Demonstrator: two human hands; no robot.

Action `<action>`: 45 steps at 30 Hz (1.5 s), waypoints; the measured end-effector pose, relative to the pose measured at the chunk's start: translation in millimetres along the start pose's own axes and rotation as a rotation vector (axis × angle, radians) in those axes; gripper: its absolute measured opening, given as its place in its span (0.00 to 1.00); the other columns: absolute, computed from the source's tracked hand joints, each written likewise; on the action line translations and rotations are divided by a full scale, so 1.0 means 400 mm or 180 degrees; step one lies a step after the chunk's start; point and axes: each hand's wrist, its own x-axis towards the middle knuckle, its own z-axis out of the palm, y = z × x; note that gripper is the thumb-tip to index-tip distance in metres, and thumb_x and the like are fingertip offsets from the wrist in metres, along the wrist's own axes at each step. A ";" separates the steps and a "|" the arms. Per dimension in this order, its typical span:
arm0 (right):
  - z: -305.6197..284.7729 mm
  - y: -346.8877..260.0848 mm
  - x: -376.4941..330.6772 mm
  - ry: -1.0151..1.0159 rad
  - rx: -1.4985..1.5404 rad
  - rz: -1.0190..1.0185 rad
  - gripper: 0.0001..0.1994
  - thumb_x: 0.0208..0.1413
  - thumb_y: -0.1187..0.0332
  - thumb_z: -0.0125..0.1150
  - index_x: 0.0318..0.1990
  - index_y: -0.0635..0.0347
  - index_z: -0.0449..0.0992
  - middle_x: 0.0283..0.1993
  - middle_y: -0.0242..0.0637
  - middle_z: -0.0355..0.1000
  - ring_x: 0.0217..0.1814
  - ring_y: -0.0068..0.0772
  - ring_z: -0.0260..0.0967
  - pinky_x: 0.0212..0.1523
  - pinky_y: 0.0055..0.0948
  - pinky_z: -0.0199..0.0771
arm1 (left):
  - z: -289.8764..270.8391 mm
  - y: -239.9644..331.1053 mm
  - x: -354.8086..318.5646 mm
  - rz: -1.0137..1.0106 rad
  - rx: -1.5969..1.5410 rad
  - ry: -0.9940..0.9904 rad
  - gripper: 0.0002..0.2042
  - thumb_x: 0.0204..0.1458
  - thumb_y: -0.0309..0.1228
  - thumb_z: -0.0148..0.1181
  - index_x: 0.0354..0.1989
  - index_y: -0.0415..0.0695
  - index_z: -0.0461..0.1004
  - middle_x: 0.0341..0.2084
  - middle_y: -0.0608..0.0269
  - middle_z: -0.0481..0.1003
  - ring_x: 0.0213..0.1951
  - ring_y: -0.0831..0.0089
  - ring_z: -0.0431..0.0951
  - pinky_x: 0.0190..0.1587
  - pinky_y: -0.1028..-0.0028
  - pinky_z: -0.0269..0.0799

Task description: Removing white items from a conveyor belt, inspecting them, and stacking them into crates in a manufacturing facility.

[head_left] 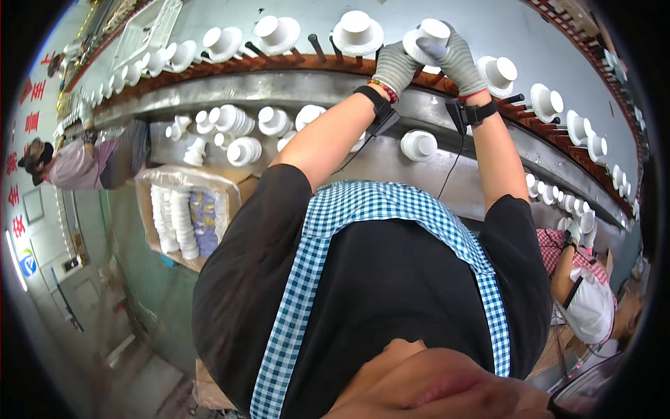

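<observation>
A white flanged cup (pixel 431 33), shaped like a small hat, is between my hands at the far side of the bench, over the row of black pegs. My right hand (pixel 455 63), in a grey striped glove, wraps round its right side with the thumb across the brim. My left hand (pixel 396 68), gloved alike, grips the near left edge of the brim; some fingertips are hidden behind it. To the left, another white flanged cup (pixel 357 33) sits on the pegs, and to the right stands a further cup (pixel 497 75).
A metal ledge (pixel 279 87) runs along the line. Stacked white cups (pixel 234 120) and a lone stack (pixel 419 145) stand on the nearer bench. A lined carton (pixel 192 174) holds more white pieces at left. One co-worker (pixel 84 160) is at left, another (pixel 590 300) at right.
</observation>
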 end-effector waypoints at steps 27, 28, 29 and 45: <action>0.226 -0.251 0.070 0.0216 0.0190 0.0204 0.41 0.39 0.53 0.71 0.57 0.71 0.62 0.36 0.47 0.78 0.43 0.39 0.77 0.46 0.32 0.75 | -0.187 -0.084 -0.069 -0.1392 -0.4069 0.0680 0.12 0.58 0.41 0.54 0.42 0.47 0.73 0.31 0.64 0.74 0.30 0.73 0.74 0.31 0.71 0.72; 0.239 -0.232 0.068 0.0238 0.0158 0.0284 0.41 0.39 0.53 0.71 0.57 0.71 0.62 0.36 0.47 0.78 0.43 0.39 0.77 0.46 0.32 0.75 | -0.201 -0.043 -0.082 -0.1541 -0.3962 0.0733 0.12 0.58 0.41 0.54 0.41 0.47 0.74 0.30 0.65 0.74 0.31 0.74 0.73 0.30 0.72 0.71; 0.261 -0.240 0.074 0.0353 -0.0124 0.0197 0.41 0.39 0.53 0.72 0.57 0.71 0.62 0.36 0.47 0.78 0.42 0.39 0.77 0.45 0.32 0.75 | -0.217 -0.027 -0.087 -0.1555 -0.3979 0.0728 0.12 0.58 0.41 0.54 0.41 0.47 0.74 0.30 0.65 0.74 0.31 0.74 0.73 0.30 0.72 0.71; 0.477 -0.293 -0.065 0.0930 -0.0958 -0.1036 0.24 0.49 0.58 0.67 0.49 0.64 0.71 0.46 0.43 0.72 0.48 0.32 0.71 0.48 0.31 0.70 | -0.494 -0.375 -0.373 -0.2125 -0.2857 0.0153 0.11 0.55 0.31 0.56 0.44 0.38 0.73 0.36 0.58 0.76 0.40 0.67 0.76 0.42 0.67 0.74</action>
